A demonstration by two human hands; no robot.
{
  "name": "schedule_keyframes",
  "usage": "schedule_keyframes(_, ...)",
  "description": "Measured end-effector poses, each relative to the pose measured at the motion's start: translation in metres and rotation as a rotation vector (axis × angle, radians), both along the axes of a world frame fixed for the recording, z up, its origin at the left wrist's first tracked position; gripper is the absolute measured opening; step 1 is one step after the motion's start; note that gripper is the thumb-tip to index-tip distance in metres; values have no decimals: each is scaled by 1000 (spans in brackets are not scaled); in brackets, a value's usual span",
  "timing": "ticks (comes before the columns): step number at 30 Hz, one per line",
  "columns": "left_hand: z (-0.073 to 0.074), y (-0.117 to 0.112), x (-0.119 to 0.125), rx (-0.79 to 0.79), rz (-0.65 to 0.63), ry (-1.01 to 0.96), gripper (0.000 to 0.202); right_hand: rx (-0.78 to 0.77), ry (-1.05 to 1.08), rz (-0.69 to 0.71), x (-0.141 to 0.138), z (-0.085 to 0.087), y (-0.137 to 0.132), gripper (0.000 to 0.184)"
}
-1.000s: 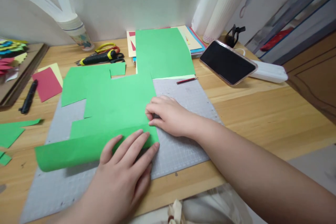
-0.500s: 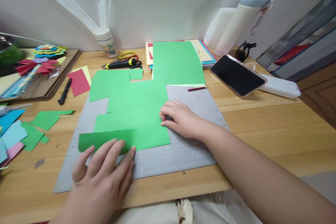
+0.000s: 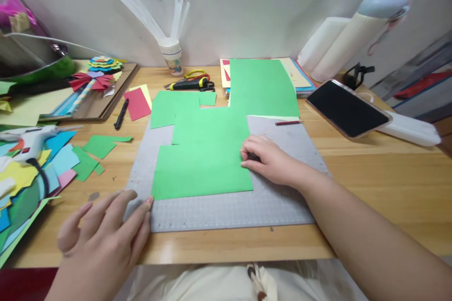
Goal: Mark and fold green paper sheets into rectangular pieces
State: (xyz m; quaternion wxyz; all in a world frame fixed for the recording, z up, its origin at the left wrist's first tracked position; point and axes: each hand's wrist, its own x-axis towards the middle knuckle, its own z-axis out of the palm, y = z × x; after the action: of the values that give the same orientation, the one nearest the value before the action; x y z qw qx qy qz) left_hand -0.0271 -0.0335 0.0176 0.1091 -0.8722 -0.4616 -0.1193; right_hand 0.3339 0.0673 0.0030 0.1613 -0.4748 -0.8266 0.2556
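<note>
A green paper sheet [image 3: 205, 169] lies on the grey cutting mat [image 3: 226, 214], its front edge lying flat. My left hand [image 3: 106, 230] has its fingers spread, and its index fingertip touches the sheet's front left corner. Beside the sheet's right edge, my right hand [image 3: 266, 160] rests with curled fingers. A dark patch shows inside the curl, and I cannot make out whether it is an object or shadow. More green paper [image 3: 164, 108] with stepped edges lies behind the sheet.
Behind the mat are a utility knife [image 3: 187, 84] and a paper stack [image 3: 263, 84]. A phone [image 3: 348, 108] leans at the right, near a tall bottle [image 3: 356, 33]. To the left lie a black pen [image 3: 121, 114], paper scraps [image 3: 84, 164] and a glue gun [image 3: 30, 141].
The green sheet's front left part, raised in a curl before, now lies flat. My left hand has slid left to the corner. My right hand stays at the right edge; the view has turned left.
</note>
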Motion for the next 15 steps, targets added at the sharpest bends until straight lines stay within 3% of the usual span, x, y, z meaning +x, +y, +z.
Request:
schedule_keyframes(3,2,3,-1,79,-26,133,24,0,-8,-2,-2,2,-1,11)
schedule_keyframes(8,5,10,17,38,92,-11,21,-4,-30,-1,-2,2,1,11)
schedule_keyframes(12,-1,14,39,-93,-96,-113,31,10,-53,-17,-6,9,-2,8)
schedule_keyframes(15,-5,14,47,-130,-123,-197,25,111,-84,-44,-22,19,-20,8)
